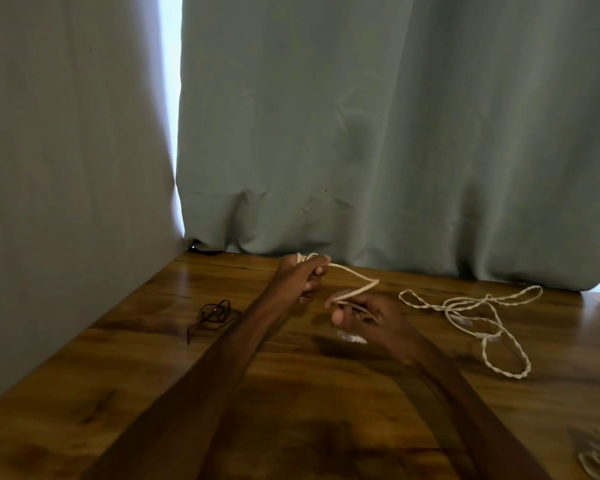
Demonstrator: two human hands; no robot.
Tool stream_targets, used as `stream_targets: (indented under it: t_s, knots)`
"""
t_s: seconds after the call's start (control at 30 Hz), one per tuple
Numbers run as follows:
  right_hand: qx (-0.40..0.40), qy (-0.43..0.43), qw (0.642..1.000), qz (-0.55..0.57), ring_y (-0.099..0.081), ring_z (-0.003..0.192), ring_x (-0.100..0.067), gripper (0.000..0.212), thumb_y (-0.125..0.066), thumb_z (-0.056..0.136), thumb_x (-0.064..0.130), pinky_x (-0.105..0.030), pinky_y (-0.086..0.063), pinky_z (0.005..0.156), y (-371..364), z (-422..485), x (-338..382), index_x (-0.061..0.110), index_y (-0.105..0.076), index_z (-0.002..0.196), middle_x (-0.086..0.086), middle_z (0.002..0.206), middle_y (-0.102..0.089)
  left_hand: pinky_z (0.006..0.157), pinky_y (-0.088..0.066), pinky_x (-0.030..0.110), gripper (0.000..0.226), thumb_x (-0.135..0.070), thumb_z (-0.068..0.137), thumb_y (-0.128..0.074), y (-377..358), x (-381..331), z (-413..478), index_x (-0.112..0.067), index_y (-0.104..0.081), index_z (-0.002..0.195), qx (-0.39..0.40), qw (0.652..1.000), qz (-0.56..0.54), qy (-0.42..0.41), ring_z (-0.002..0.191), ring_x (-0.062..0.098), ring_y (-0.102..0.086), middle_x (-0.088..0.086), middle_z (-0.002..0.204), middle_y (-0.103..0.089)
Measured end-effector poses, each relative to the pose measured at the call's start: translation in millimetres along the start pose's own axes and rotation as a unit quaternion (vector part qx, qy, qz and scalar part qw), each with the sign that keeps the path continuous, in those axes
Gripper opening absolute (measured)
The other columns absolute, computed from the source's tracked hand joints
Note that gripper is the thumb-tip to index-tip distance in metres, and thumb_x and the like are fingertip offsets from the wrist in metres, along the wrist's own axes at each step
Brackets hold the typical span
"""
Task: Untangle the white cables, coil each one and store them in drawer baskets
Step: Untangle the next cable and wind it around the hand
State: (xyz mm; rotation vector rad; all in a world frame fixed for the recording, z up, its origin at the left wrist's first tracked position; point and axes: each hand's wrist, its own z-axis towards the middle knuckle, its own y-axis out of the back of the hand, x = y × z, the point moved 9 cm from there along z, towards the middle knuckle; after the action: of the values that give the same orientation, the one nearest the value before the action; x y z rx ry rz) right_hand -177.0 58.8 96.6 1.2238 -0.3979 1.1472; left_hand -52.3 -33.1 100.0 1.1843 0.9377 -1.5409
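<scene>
The left hand (302,277) has its fingers (318,271) curled round a small coil of the first white cable (355,276). The right hand (368,317) pinches its loose part, just to the right. The second white cable (465,306) lies tangled on the table (101,375), further right, nearest the right hand. I count two cables.

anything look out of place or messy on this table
Only the twisted white cable on the right of the table: it sprawls in crossing loops, not yet coiled. A thin dark cord lies loose at left. Nothing looks damaged.
</scene>
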Motion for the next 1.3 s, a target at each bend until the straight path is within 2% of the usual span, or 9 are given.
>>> stream_targets:
  t_s: [0.2,0.3,0.43,0.57,0.7,0.87,1.0,1.2,1.3]
  knots:
    - [-0.138,0.022,0.988,0.06,-0.061,0.071,-0.023,0.062,-0.044,0.1,0.056,-0.044,-0.045,0.08,34,2,3,0.013,-0.057,0.057,-0.005,0.065,-0.063,0.041,-0.025,0.021,0.04,-0.026,0.102,-0.06,-3,-5,-9,-0.015,-0.05,0.065,-0.002,0.998,0.056,-0.036,0.036,0.008,-0.031,-0.005,0.042,-0.039]
    - [-0.17,-0.016,0.982,0.082,-0.069,0.071,-0.021,0.044,-0.044,0.108,0.032,-0.029,-0.055,0.065,49,1,-6,0.01,-0.066,0.077,-0.009,0.068,-0.071,0.04,-0.025,0.02,0.039,-0.024,0.102,-0.061,3,-8,-7,-0.014,-0.048,0.065,-0.027,0.998,0.044,-0.042,0.035,0.005,-0.031,-0.009,0.041,-0.04]
    - [-0.217,0.015,0.975,0.053,-0.051,0.05,-0.003,0.027,-0.042,0.109,0.026,-0.014,-0.042,0.043,72,-2,-6,0.021,-0.068,0.104,0.005,0.05,-0.051,0.043,-0.021,0.024,0.043,-0.034,0.099,-0.065,20,-7,-1,-0.019,-0.047,0.063,-0.038,0.998,0.039,-0.037,0.037,0.008,-0.029,-0.007,0.044,-0.036]
    - [-0.326,0.069,0.941,0.061,-0.047,0.046,-0.006,0.029,-0.041,0.11,0.026,-0.021,-0.043,0.036,94,-18,7,0.013,-0.067,0.106,-0.005,0.056,-0.046,0.044,-0.021,0.023,0.049,-0.055,0.099,-0.057,-21,10,-12,-0.023,-0.046,0.063,0.176,0.982,0.066,0.029,0.04,0.011,-0.024,-0.004,0.048,-0.03]
    - [-0.411,0.113,0.904,0.013,-0.048,0.047,-0.011,0.031,-0.04,0.11,0.029,-0.023,-0.042,0.038,105,-32,13,0.011,-0.064,0.107,-0.008,0.06,-0.05,0.039,-0.016,0.021,0.057,-0.056,0.107,-0.032,-84,25,-50,-0.018,-0.044,0.066,0.424,0.896,0.005,0.132,0.036,0.006,-0.02,-0.008,0.043,-0.028]
    - [-0.428,0.099,0.895,-0.079,-0.058,0.056,-0.022,0.034,-0.038,0.111,0.034,-0.039,-0.05,0.055,117,-23,-18,0.019,-0.066,0.101,-0.004,0.066,-0.059,0.036,-0.018,0.018,0.068,-0.058,0.106,-0.015,-118,14,-87,-0.018,-0.05,0.063,0.559,0.794,-0.084,0.223,0.036,0.004,-0.02,-0.011,0.04,-0.024]
    - [-0.386,0.038,0.908,-0.16,-0.067,0.074,-0.026,0.039,-0.036,0.107,0.043,-0.049,-0.055,0.072,113,-9,-53,0.025,-0.068,0.094,-0.002,0.081,-0.07,0.037,-0.018,0.017,0.066,-0.055,0.106,-0.017,-122,8,-83,-0.02,-0.05,0.061,0.529,0.813,-0.11,0.218,0.037,0.005,-0.019,-0.013,0.04,-0.026]
    - [-0.422,-0.018,0.887,-0.184,-0.066,0.084,-0.029,0.038,-0.041,0.109,0.033,-0.034,-0.045,0.074,121,-20,-57,0.013,-0.073,0.101,-0.009,0.091,-0.072,0.038,-0.015,0.018,0.054,-0.049,0.109,-0.026,-103,8,-63,-0.02,-0.043,0.066,0.446,0.866,-0.124,0.187,0.037,0.002,-0.022,-0.014,0.042,-0.032]
    - [-0.293,-0.09,0.935,-0.177,-0.072,0.073,-0.03,0.032,-0.046,0.105,0.044,-0.04,-0.056,0.067,93,-11,-69,0.025,-0.068,0.094,-0.005,0.082,-0.072,0.042,-0.012,0.021,0.044,-0.037,0.11,-0.029,-106,-2,-62,-0.018,-0.046,0.074,0.451,0.865,-0.167,0.143,0.042,0.006,-0.017,-0.015,0.045,-0.034]
